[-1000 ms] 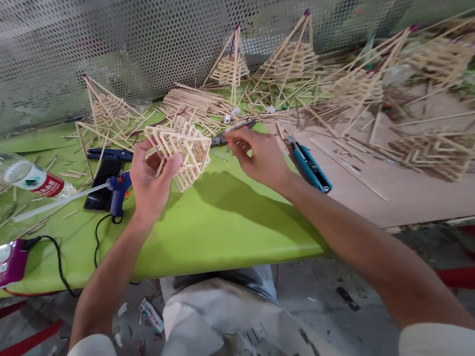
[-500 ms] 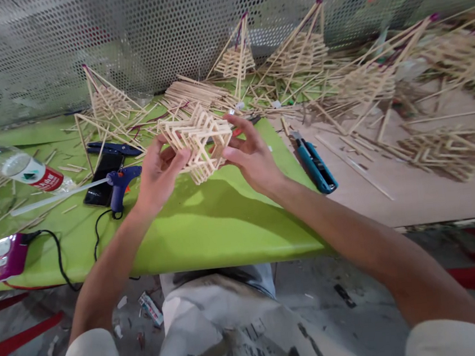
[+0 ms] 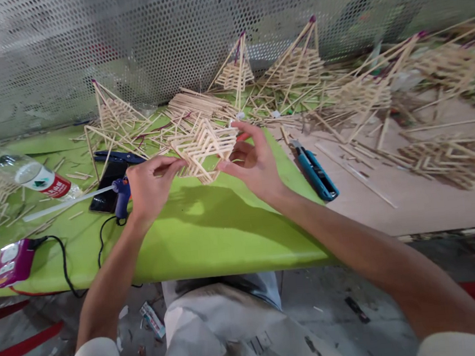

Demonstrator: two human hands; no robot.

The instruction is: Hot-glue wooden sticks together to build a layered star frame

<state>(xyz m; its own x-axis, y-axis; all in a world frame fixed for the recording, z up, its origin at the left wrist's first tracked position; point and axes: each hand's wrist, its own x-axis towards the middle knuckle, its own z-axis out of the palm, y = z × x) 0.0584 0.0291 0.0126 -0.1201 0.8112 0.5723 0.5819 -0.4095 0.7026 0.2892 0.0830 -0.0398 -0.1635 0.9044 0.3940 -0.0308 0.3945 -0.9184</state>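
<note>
A lattice of stacked, crossed wooden sticks point(image 3: 206, 141) is held above the green table top point(image 3: 177, 246), casting a shadow on it. My left hand point(image 3: 153, 184) pinches its left edge between thumb and fingers. On the opposite side, my right hand point(image 3: 254, 156) grips the lattice with the thumb low and the index finger along the upper right corner. Just left of my left hand lies a blue glue gun point(image 3: 121, 198) with a long clear glue stick, partly covered by the hand.
A black phone point(image 3: 107, 189), a plastic bottle point(image 3: 46, 178) and a purple power socket point(image 3: 13, 263) lie at left. Loose sticks point(image 3: 200, 104) pile up behind. Pointed stick models point(image 3: 297, 61) stand along the perforated metal screen point(image 3: 172, 37). A teal cutter point(image 3: 315, 170) rests at right.
The lattice has turned and tipped so its stepped layers face me more. My left hand has shifted from cupping its side to a fingertip pinch. The view has tilted slightly up.
</note>
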